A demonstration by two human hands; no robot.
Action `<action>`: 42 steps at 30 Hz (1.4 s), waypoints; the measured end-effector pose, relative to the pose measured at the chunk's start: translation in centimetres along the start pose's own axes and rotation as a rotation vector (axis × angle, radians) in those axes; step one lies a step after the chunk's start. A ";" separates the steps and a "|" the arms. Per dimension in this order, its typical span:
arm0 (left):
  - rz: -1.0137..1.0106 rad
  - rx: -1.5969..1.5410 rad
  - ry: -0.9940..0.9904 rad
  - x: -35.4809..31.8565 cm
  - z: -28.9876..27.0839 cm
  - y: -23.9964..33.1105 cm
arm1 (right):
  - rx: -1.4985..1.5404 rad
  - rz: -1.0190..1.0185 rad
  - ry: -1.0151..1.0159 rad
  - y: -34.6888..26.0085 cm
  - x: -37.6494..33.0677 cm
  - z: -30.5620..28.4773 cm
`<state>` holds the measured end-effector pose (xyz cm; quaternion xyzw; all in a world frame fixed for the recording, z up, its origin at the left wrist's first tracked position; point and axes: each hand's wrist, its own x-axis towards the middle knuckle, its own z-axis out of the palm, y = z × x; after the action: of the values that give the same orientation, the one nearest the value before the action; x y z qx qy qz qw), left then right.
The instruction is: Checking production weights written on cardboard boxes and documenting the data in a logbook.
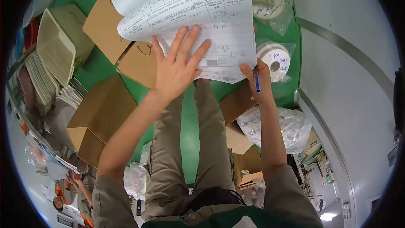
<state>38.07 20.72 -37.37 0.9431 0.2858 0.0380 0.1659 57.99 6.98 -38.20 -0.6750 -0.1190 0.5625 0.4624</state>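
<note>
A sheaf of printed papers [228,44] with handwriting on it lies over a cardboard box, and its upper sheet curls back toward the far left. My left hand [179,69] rests flat on the lower part of the sheaf, fingers spread. At the sheaf's near right corner is my right hand [263,78], closed around a blue pen [257,81], its thumb at the paper's edge. The pen points down toward me. Just right of that hand stands a white spool [276,65] in clear plastic, with blue handwriting on its face.
Brown cardboard [137,61] extends under the papers. An open carton [103,116] and a cream bin [59,44] are at left. Another bagged spool [270,4] sits far right. A clear plastic bag [276,126] lies below my right forearm. A person [61,198] appears at lower left.
</note>
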 end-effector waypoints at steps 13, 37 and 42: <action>-0.480 -0.651 -0.064 -0.9 -5.3 0.9 | -0.018 -0.008 0.149 -0.2 0.9 -1.3; -0.544 -0.880 0.387 3.2 -20.0 -6.4 | 0.079 -0.290 0.423 -3.8 5.3 4.4; -0.502 -0.909 0.419 3.6 -20.8 -6.3 | -0.049 -0.524 0.133 -8.3 9.4 6.1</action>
<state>34.34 33.67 -19.97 0.6521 0.4832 0.3032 0.4993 58.82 20.89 -37.61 -0.6679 -0.2724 0.3750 0.5824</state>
